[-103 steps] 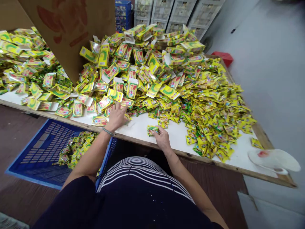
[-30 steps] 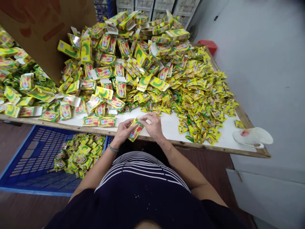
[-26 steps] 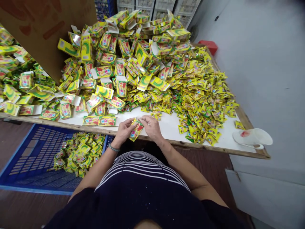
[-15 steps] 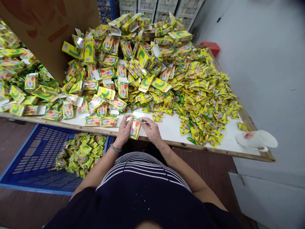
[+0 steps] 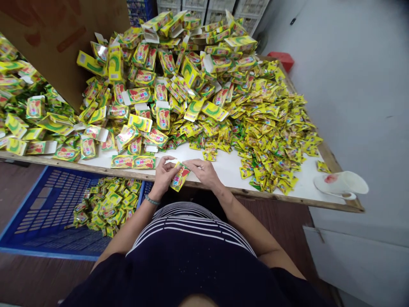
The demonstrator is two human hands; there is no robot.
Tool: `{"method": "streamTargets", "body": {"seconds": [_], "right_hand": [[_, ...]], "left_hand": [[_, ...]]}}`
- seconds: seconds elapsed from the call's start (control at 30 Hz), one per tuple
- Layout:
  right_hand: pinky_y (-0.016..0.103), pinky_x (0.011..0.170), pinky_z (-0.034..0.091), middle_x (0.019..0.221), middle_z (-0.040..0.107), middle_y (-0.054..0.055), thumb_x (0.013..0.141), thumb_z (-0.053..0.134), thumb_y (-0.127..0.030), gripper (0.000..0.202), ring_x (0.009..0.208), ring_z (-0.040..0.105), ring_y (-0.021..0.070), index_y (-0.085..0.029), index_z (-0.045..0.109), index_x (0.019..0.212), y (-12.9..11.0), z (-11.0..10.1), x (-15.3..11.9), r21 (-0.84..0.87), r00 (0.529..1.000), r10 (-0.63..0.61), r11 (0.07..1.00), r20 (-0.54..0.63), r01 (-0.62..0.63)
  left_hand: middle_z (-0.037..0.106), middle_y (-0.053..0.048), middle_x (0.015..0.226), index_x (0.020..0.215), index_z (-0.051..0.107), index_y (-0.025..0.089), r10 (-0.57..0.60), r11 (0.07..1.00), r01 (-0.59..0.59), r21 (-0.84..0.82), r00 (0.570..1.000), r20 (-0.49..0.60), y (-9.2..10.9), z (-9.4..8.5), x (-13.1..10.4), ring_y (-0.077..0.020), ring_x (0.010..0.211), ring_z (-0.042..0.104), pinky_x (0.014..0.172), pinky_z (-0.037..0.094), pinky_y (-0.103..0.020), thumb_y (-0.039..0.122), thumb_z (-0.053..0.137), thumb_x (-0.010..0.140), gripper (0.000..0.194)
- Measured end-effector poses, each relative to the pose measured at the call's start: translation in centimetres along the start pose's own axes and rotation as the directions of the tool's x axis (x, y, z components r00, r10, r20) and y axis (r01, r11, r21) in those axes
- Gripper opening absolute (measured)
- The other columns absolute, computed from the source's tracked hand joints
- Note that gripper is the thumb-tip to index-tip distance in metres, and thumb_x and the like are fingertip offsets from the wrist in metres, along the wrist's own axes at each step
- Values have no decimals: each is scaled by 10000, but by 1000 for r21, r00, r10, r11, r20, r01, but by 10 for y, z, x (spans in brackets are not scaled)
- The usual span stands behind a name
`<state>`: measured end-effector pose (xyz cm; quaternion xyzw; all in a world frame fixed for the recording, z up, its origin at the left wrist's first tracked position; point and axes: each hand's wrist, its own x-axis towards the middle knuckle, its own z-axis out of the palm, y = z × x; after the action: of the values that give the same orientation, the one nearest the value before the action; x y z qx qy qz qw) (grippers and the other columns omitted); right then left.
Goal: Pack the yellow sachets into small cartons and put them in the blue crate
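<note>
My left hand (image 5: 163, 175) and my right hand (image 5: 204, 171) meet at the table's front edge, both gripping one small yellow carton (image 5: 180, 177) printed with red and green. The carton is tilted, its top end between my fingertips. Behind my hands lies a heap of open yellow cartons (image 5: 150, 85). To the right spreads a pile of small yellow sachets (image 5: 275, 132). Two flat cartons (image 5: 133, 162) lie just left of my left hand.
The white table (image 5: 223, 170) has a wooden rim. A blue crate (image 5: 41, 209) on the floor at left holds several filled cartons (image 5: 108, 204). A brown cardboard sheet (image 5: 60, 30) leans at the back left. A white cup (image 5: 341, 184) lies at the right corner.
Earlier my left hand reached into the carton heap and my right hand gathered sachets. Both hands since came together on one carton, which has tilted between them.
</note>
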<state>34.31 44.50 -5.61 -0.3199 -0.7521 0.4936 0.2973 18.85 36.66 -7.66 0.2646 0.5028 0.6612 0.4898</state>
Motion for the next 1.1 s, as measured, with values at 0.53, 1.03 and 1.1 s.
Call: {"method": "streamTargets", "body": {"seconds": [0.53, 1.03, 1.1], "right_hand": [[342, 820, 530, 918, 787, 48, 781, 736, -415, 243, 858, 693, 203, -211, 809, 891, 9, -11, -2, 238, 982, 141, 957, 123, -167], [368, 925, 534, 1067, 777, 71, 955, 555, -339, 260, 976, 695, 210, -235, 782, 1028, 20, 34, -14, -134, 988, -153, 980, -32, 148], [336, 843, 547, 1056, 777, 66, 950, 543, -308, 255, 920, 697, 203, -228, 771, 1030, 31, 20, 4, -224, 987, -69, 974, -146, 35]], "left_hand": [[675, 11, 671, 1047, 652, 166, 36, 991, -45, 128, 997, 71, 1, -4, -6, -98, 560, 581, 547, 426, -210, 444, 812, 734, 448], [747, -37, 823, 970, 758, 248, 91, 482, -95, 871, 994, 58, 61, -87, -25, -210, 734, 648, 704, 469, -297, 479, 614, 834, 304], [739, -43, 762, 1001, 767, 279, 95, 125, 107, 986, 988, -119, 90, -126, -38, -234, 685, 644, 654, 440, -306, 449, 608, 826, 291]]}}
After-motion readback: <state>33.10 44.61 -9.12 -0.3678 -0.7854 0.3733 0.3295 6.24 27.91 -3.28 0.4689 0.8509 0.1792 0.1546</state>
